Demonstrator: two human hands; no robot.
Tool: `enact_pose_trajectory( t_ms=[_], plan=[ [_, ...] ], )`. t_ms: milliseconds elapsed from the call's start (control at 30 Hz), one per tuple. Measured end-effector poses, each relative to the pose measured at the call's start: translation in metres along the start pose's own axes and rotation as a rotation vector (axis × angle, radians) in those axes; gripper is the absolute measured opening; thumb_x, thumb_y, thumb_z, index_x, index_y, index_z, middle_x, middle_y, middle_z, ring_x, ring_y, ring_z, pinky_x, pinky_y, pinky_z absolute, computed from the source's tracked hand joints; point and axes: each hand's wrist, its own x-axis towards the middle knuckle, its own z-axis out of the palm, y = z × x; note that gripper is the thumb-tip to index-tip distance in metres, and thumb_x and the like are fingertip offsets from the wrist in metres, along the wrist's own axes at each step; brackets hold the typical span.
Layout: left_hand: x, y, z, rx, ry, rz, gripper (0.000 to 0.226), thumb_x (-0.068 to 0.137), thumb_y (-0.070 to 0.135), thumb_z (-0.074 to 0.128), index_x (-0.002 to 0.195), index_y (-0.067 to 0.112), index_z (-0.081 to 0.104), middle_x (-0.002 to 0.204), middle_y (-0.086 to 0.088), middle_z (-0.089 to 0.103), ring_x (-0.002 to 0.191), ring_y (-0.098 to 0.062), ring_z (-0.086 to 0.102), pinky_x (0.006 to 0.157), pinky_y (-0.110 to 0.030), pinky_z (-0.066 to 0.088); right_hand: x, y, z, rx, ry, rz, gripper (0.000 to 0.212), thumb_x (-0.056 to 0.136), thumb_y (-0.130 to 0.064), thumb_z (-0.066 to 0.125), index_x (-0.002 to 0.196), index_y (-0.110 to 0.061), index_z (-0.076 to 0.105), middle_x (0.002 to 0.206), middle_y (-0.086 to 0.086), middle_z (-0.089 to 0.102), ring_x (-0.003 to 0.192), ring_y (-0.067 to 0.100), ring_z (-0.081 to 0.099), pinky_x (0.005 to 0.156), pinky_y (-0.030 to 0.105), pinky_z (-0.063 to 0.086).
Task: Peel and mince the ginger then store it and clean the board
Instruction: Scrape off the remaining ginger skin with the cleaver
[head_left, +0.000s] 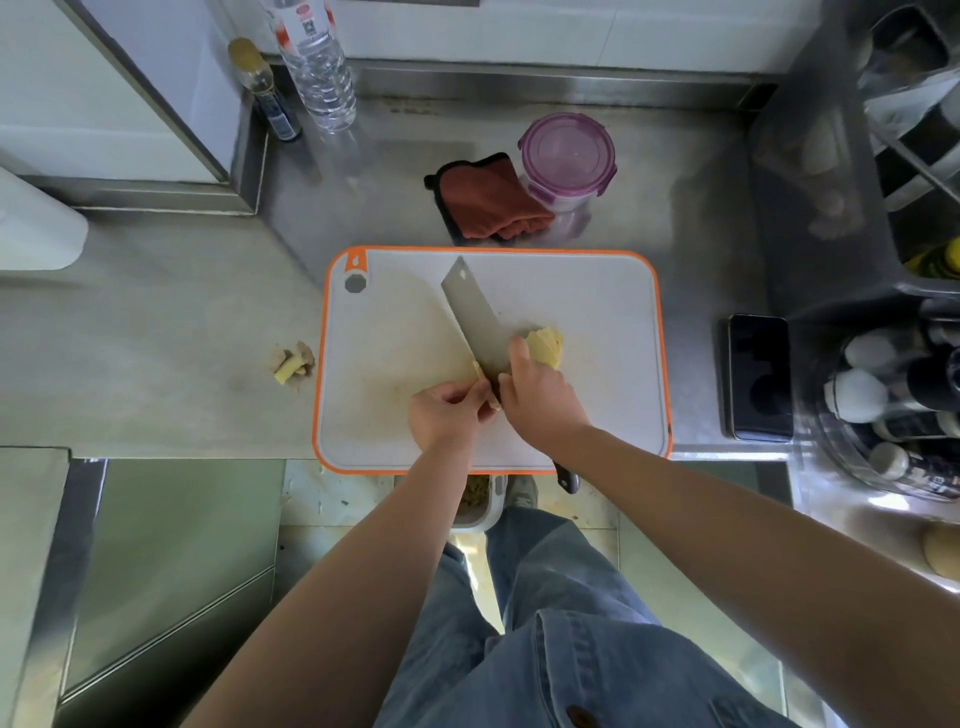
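ginger sits on the cutting board, pinched by the left hand right against the cleaver, which the right hand grips. with the pinch so near the edge, a slipping piece could mean a cut.
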Motion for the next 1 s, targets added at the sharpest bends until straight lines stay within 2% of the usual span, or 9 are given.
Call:
enact_pose_trajectory(
  t_ms=[133, 200, 400, 500, 600, 667, 767, 900, 1000],
  plan=[
    [-0.002, 0.001, 0.0, -0.043, 0.0, -0.025, 0.014, 0.079, 0.009, 0.076, 0.069, 0.016, 0.07, 0.065, -0.002, 0.072, 0.063, -0.02, 0.072, 0.073, -0.034, 0.061, -0.001, 0.006, -0.006, 0.078, 0.067, 0.011, 0.022, 0.096, -0.013, 0.034, 0.117, -0.008, 0.035, 0.072, 0.011, 0.053, 0.062, 0.032, 0.054, 0.054, 0.039, 0.045],
    [-0.002, 0.001, 0.001, -0.052, 0.002, -0.028, 0.013, 0.079, 0.01, 0.077, 0.069, 0.015, 0.07, 0.066, -0.004, 0.072, 0.063, -0.02, 0.072, 0.072, -0.035, 0.061, -0.008, 0.011, -0.01, 0.064, 0.044, -0.023, 0.028, 0.096, -0.014, 0.035, 0.123, -0.01, 0.033, 0.076, 0.014, 0.057, 0.063, 0.033, 0.057, 0.055, 0.042, 0.049],
    [-0.002, -0.002, 0.003, -0.078, 0.019, -0.037, 0.011, 0.08, 0.011, 0.076, 0.071, 0.011, 0.07, 0.07, -0.007, 0.071, 0.059, -0.02, 0.069, 0.069, -0.034, 0.061, -0.026, 0.013, -0.013, 0.018, -0.045, -0.037, 0.03, 0.097, -0.017, 0.036, 0.125, -0.011, 0.032, 0.08, 0.014, 0.058, 0.07, 0.033, 0.058, 0.063, 0.046, 0.052],
    [-0.002, -0.005, 0.004, -0.081, 0.029, -0.024, 0.011, 0.081, 0.013, 0.076, 0.072, 0.01, 0.07, 0.069, -0.008, 0.071, 0.057, -0.019, 0.066, 0.068, -0.033, 0.06, -0.031, 0.013, -0.013, 0.018, -0.049, -0.033, 0.03, 0.098, -0.017, 0.036, 0.127, -0.011, 0.032, 0.081, 0.01, 0.058, 0.069, 0.027, 0.059, 0.063, 0.043, 0.053],
    [-0.002, -0.006, 0.005, -0.069, 0.04, -0.005, 0.012, 0.082, 0.014, 0.075, 0.072, 0.009, 0.07, 0.07, -0.009, 0.071, 0.057, -0.019, 0.066, 0.064, -0.03, 0.059, -0.035, 0.013, -0.012, -0.008, -0.067, -0.024, 0.034, 0.099, -0.018, 0.035, 0.131, -0.011, 0.029, 0.077, 0.007, 0.055, 0.066, 0.024, 0.057, 0.058, 0.036, 0.048],
    [-0.003, -0.007, 0.005, -0.05, 0.042, 0.013, 0.011, 0.083, 0.015, 0.074, 0.076, 0.006, 0.072, 0.072, -0.009, 0.071, 0.057, -0.018, 0.065, 0.06, -0.025, 0.057, -0.035, 0.012, -0.011, -0.038, -0.068, -0.023, 0.036, 0.099, -0.018, 0.036, 0.133, -0.011, 0.028, 0.078, 0.008, 0.056, 0.067, 0.025, 0.058, 0.06, 0.038, 0.05],
    [-0.002, -0.008, 0.007, -0.018, 0.049, 0.042, 0.012, 0.083, 0.014, 0.073, 0.078, 0.004, 0.072, 0.071, -0.01, 0.072, 0.055, -0.016, 0.064, 0.055, -0.02, 0.053, -0.034, 0.008, -0.009, -0.04, -0.048, -0.01, 0.032, 0.098, -0.016, 0.037, 0.129, -0.01, 0.031, 0.079, 0.009, 0.056, 0.068, 0.026, 0.056, 0.059, 0.038, 0.046],
    [-0.002, -0.01, 0.008, 0.017, 0.069, 0.08, 0.015, 0.084, 0.016, 0.072, 0.073, 0.007, 0.071, 0.067, -0.009, 0.072, 0.055, -0.017, 0.065, 0.062, -0.027, 0.056, -0.03, 0.004, -0.008, -0.051, -0.036, 0.002, 0.025, 0.096, -0.013, 0.04, 0.12, -0.009, 0.035, 0.08, 0.008, 0.052, 0.07, 0.028, 0.051, 0.06, 0.035, 0.04],
    [-0.001, -0.01, 0.01, 0.057, 0.055, 0.108, 0.014, 0.083, 0.015, 0.073, 0.07, 0.011, 0.071, 0.065, -0.005, 0.071, 0.057, -0.019, 0.067, 0.065, -0.03, 0.058, -0.022, 0.002, -0.006, -0.065, -0.05, 0.009, 0.021, 0.095, -0.012, 0.039, 0.116, -0.007, 0.035, 0.079, 0.009, 0.051, 0.073, 0.032, 0.054, 0.062, 0.038, 0.043]
  ],
)
